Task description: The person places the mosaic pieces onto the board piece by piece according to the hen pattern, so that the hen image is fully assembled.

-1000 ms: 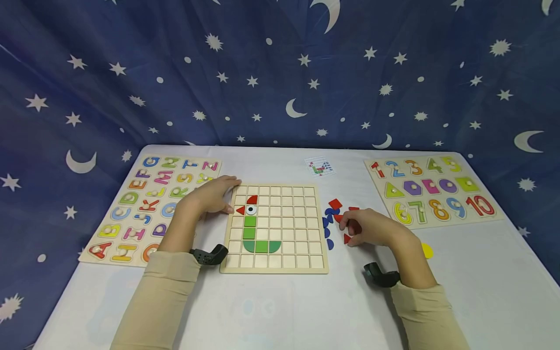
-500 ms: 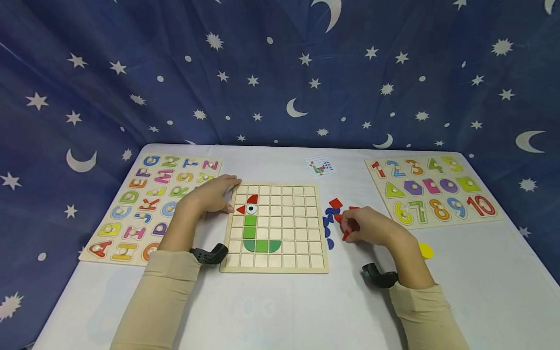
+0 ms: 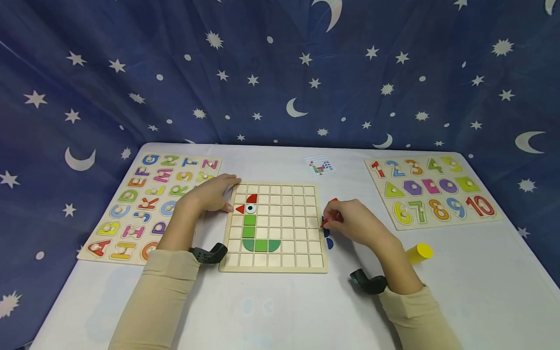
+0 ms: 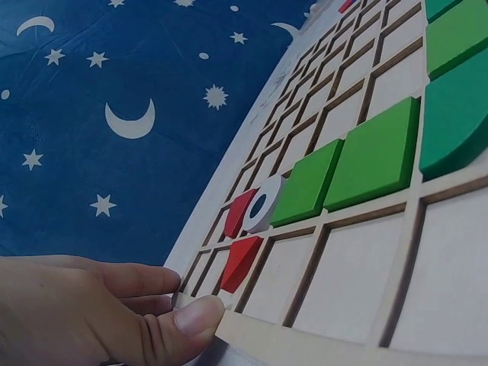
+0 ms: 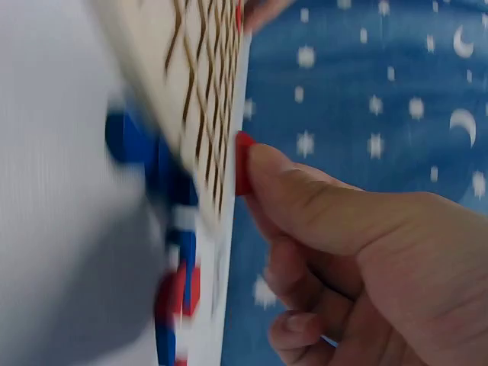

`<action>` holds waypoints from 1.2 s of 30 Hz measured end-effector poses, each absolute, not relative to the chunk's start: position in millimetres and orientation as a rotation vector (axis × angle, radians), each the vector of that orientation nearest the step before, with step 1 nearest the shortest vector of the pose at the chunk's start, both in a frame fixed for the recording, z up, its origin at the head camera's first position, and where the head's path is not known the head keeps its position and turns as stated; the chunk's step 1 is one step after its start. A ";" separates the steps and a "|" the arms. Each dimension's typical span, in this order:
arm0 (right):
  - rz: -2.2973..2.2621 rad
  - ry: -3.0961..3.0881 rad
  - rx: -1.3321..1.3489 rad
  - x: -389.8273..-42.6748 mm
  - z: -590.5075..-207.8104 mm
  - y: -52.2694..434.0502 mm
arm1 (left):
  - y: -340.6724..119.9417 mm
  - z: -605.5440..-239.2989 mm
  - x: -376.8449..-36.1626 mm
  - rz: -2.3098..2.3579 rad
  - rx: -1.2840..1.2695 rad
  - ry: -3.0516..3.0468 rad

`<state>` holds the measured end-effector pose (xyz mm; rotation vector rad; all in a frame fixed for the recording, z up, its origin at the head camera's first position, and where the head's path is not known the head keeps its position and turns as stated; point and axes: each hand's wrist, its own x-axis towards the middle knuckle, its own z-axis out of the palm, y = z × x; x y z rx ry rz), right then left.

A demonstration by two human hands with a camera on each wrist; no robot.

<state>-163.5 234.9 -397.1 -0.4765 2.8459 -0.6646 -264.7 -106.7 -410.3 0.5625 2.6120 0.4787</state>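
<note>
Since the earlier frames: right hand (image 3: 350, 221) shifted left from the loose pieces toward the right edge of the grid board (image 3: 302, 265), now pinching a red piece (image 3: 325, 222) between thumb and fingertips; yellow cylinder (image 3: 418, 253) more exposed behind the wrist; left hand (image 3: 214, 193) unchanged. Nearest: both cream sleeves and black wrist mounts low on the white surface (image 3: 280, 311). Grid board at centre, flat on the surface, carrying three green tiles in a bottom row, two green squares stacked above the left one, a white eye disc (image 3: 251, 209) on top, a red triangle (image 3: 240, 209) to its left and a red quarter-round (image 3: 252, 198) above it. Right hand: fingers curled, red piece (image 5: 244, 162) held at the thumb tip just beside the board's right edge; contact with the board not determinable owing to blur in the wrist view. Blue pieces (image 3: 329, 242) on the surface just below and left of that hand. Left hand (image 4: 99, 316): fingers extended, close together, thumb pressed against the board's upper-left corner, fingers along its rim. Further out: alphabet puzzle (image 3: 148, 204) left, number puzzle (image 3: 430, 189) right, small pattern card (image 3: 321, 166) beyond the board. Farthest: blue star-and-moon backdrop (image 3: 280, 73).
</note>
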 end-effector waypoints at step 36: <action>-0.805 2.841 -0.830 -125.5 -434.3 119.0 | -107.8 -409.7 -266.3 0.495 0.572 2.602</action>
